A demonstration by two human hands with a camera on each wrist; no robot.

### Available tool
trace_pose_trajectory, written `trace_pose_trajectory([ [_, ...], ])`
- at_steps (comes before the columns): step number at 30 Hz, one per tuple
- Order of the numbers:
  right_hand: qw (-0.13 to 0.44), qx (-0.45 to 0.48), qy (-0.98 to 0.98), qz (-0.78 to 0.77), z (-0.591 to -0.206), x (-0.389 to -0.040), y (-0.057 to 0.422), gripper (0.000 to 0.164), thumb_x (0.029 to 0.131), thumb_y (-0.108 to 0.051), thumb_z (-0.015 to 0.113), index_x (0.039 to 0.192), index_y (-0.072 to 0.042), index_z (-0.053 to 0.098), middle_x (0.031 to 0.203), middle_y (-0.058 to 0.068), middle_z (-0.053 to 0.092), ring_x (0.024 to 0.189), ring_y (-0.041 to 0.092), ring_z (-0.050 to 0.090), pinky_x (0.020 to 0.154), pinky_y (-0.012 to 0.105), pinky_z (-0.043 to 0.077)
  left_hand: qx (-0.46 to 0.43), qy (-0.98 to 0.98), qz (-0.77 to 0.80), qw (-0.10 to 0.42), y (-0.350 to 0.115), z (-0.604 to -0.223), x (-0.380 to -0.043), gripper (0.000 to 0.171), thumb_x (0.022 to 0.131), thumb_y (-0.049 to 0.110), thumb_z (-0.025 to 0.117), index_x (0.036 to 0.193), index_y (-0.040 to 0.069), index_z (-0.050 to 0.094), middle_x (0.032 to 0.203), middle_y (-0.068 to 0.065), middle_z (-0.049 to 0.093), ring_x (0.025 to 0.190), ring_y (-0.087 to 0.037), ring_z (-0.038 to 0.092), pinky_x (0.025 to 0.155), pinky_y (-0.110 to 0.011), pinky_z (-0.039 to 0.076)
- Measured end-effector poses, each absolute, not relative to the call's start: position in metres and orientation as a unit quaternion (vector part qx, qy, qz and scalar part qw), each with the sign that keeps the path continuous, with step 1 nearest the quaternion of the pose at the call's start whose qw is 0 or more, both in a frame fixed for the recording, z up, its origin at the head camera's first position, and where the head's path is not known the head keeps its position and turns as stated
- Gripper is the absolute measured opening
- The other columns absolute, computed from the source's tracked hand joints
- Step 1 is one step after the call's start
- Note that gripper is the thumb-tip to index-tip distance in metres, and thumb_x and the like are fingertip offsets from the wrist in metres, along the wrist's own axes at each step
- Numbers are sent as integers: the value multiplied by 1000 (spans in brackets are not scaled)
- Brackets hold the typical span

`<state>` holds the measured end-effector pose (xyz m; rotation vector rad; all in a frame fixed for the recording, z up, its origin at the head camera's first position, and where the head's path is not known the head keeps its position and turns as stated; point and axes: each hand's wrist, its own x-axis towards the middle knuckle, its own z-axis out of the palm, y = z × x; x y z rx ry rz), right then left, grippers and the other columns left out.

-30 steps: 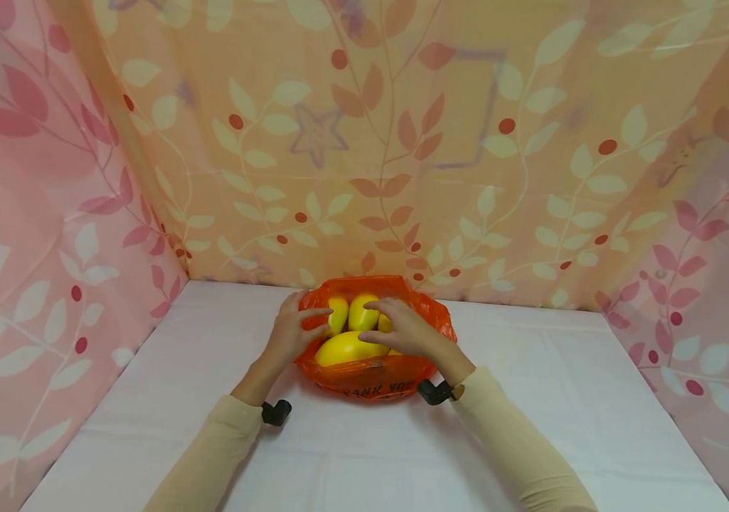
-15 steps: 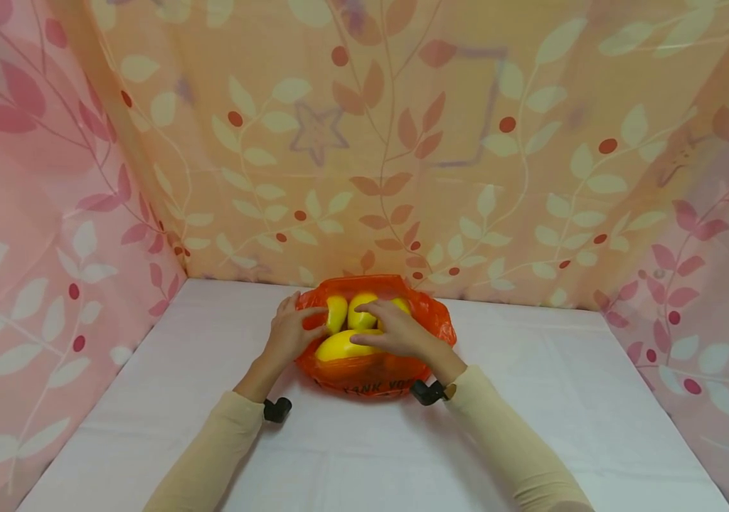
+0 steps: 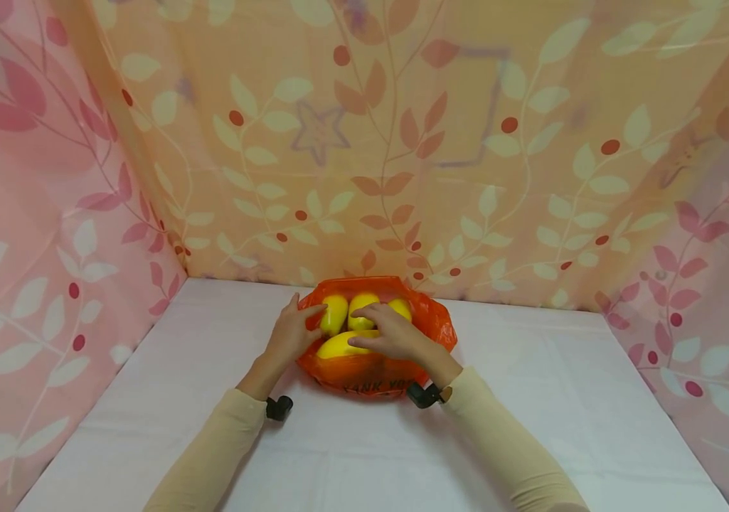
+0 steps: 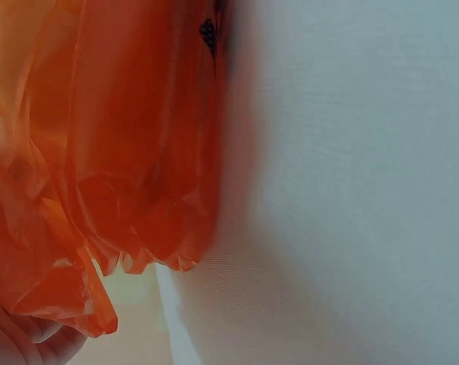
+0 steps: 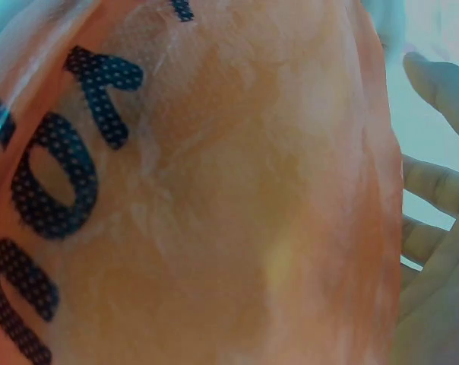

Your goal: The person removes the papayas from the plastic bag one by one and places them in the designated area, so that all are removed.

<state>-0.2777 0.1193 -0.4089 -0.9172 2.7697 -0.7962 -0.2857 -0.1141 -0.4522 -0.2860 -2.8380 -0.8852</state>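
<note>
In the head view an orange-red plastic bag [image 3: 436, 320] lies with its mouth spread, black letters on its near side. Several yellow mangoes fill it: one across the front [image 3: 335, 347], others behind, including a left mango [image 3: 335, 318] and a right mango [image 3: 400, 308]. My left hand [image 3: 287, 331] is at the bag's left rim, finger and thumb extended over it towards the left mango. Over the front mango reaches my right hand [image 3: 399, 336], fingers spread and partly covering the fruit. In the left wrist view, fingers [image 4: 61, 344] show behind the plastic edge. The right wrist view shows mostly printed plastic [image 5: 214, 190].
The bag rests on a white-covered table [image 3: 351, 462], near its back edge. A leaf-patterned curtain [image 3: 262, 178] rises behind, and pink patterned sheets [image 3: 12, 249] flank both sides. Black wrist mounts [image 3: 279, 408] sit below the hands.
My right hand has slid a little left over the mangoes, uncovering more of the right one. My left hand has drawn its fingertips slightly left. The bag stays in place.
</note>
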Motion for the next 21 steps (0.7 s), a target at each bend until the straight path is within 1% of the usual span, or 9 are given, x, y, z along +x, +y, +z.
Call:
trace_pose_trajectory([
  [1, 60, -302, 915, -260, -409, -278, 119, 60, 89, -48, 66, 136, -13, 55, 137, 7, 55, 125, 25, 50, 107, 45, 45, -96, -946, -296, 85, -115, -453, -286, 46, 86, 17, 72, 131, 15, 63, 149, -36, 32, 132, -55, 40, 105, -64, 40],
  [4, 68, -300, 917, -254, -408, -278, 118, 59, 88, -48, 67, 136, -14, 56, 137, 5, 56, 126, 25, 51, 108, 46, 44, -98, -943, -305, 94, -119, -456, -288, 46, 87, 18, 69, 132, 16, 62, 146, -36, 38, 129, -55, 43, 102, -67, 40],
  [7, 79, -297, 919, -246, -409, -279, 117, 57, 89, -46, 67, 135, -15, 57, 136, 3, 57, 127, 25, 51, 110, 46, 43, -105, -937, -320, 90, -122, -458, -290, 47, 88, 19, 69, 134, 16, 60, 145, -35, 41, 131, -53, 42, 104, -67, 38],
  [11, 99, -292, 922, -234, -412, -280, 116, 54, 88, -43, 69, 133, -16, 58, 135, 3, 57, 126, 23, 51, 110, 45, 42, -120, -927, -349, 70, -126, -460, -292, 47, 88, 18, 70, 134, 14, 61, 144, -33, 43, 134, -51, 40, 111, -62, 34],
  [17, 112, -306, 921, -215, -415, -279, 113, 51, 86, -44, 71, 131, -21, 60, 133, 0, 58, 124, 19, 52, 109, 40, 44, -127, -920, -364, 72, -130, -462, -295, 37, 89, 13, 66, 126, 9, 66, 132, -27, 57, 124, -45, 52, 108, -58, 40],
  [21, 118, -317, 919, -204, -414, -278, 110, 52, 86, -42, 72, 132, -22, 59, 134, -1, 57, 125, 18, 52, 110, 38, 43, -112, -909, -393, 77, -131, -462, -294, 33, 90, 11, 65, 123, 8, 67, 126, -21, 62, 122, -40, 54, 108, -55, 41],
])
